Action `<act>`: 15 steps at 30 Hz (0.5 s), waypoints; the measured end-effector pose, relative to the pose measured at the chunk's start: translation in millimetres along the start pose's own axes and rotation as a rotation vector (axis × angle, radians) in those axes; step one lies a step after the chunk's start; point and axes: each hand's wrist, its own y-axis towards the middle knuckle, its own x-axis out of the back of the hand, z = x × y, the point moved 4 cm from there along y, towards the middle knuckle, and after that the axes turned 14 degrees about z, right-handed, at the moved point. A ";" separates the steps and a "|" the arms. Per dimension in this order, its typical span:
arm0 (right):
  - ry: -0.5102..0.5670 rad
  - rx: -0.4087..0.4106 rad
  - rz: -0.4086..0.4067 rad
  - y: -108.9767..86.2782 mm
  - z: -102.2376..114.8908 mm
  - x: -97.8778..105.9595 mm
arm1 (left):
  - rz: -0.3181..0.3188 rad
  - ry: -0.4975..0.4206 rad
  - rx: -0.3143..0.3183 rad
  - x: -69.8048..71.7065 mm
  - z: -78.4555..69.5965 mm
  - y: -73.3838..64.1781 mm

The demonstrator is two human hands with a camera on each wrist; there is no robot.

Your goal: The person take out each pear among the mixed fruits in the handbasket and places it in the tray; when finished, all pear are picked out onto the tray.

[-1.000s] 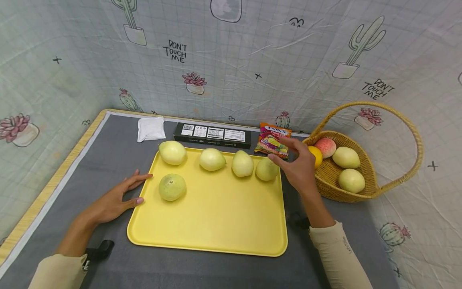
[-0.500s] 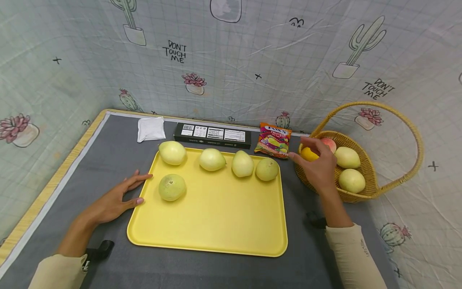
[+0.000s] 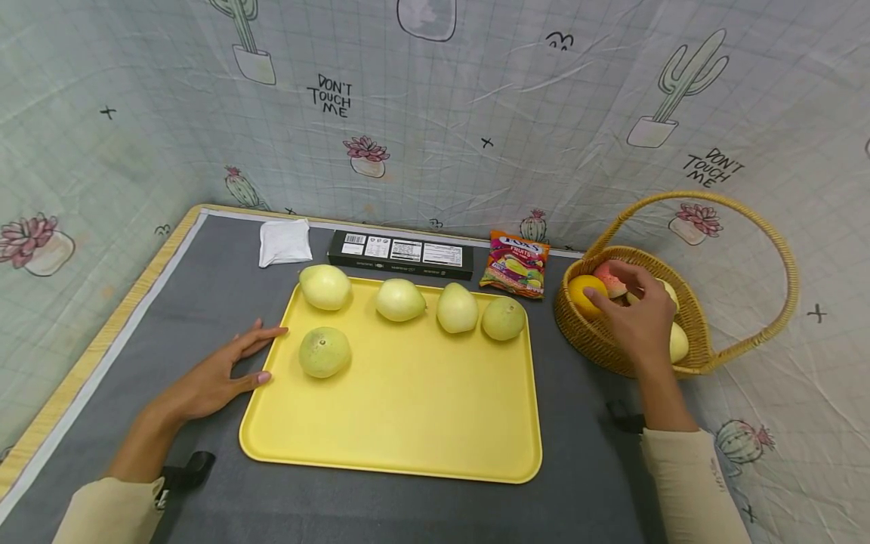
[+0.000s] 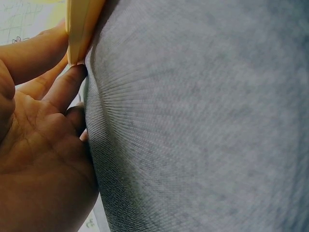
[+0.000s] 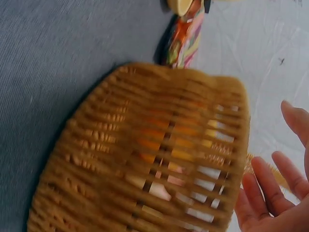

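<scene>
At the yellow tray's (image 3: 421, 408) left edge rests my left hand (image 3: 211, 378), its index finger and thumb spread along the rim. In the left wrist view, fingers of the left hand (image 4: 43, 140) touch the tray edge (image 4: 79, 29). My right hand (image 3: 639, 313) hovers over the wicker basket (image 3: 598, 351), fingers loosely bent and nothing visibly held. Below and beside it are an orange (image 3: 583, 295), a peach (image 3: 606, 279) and pale green fruits (image 3: 678, 344), partly hidden by the hand. In the right wrist view, the right hand (image 5: 285, 203) is beyond the basket wall (image 5: 120, 159).
Several pale green fruits stand on the tray, including a rounder one (image 3: 324, 352) at left and another (image 3: 503, 318) in the back right corner. Behind the tray lie a white packet (image 3: 285, 242), a long black box (image 3: 399, 255) and a candy bag (image 3: 514, 264). The basket's handle (image 3: 782, 264) arches high.
My right hand has moved right, from beside the round green fruit at the tray's right corner to over the basket. The left hand and the fruits on the tray stay put.
</scene>
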 end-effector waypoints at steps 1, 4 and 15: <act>-0.001 -0.012 0.001 -0.2 -1.8 2.5 | 0.001 -0.002 0.002 0.0 0.0 -0.1; 0.000 -0.036 -0.013 1.1 -7.8 9.9 | 0.004 -0.004 -0.001 0.2 0.1 -0.1; 0.001 -0.168 -0.030 9.3 -36.4 32.7 | 0.019 -0.027 -0.012 0.5 3.0 -0.2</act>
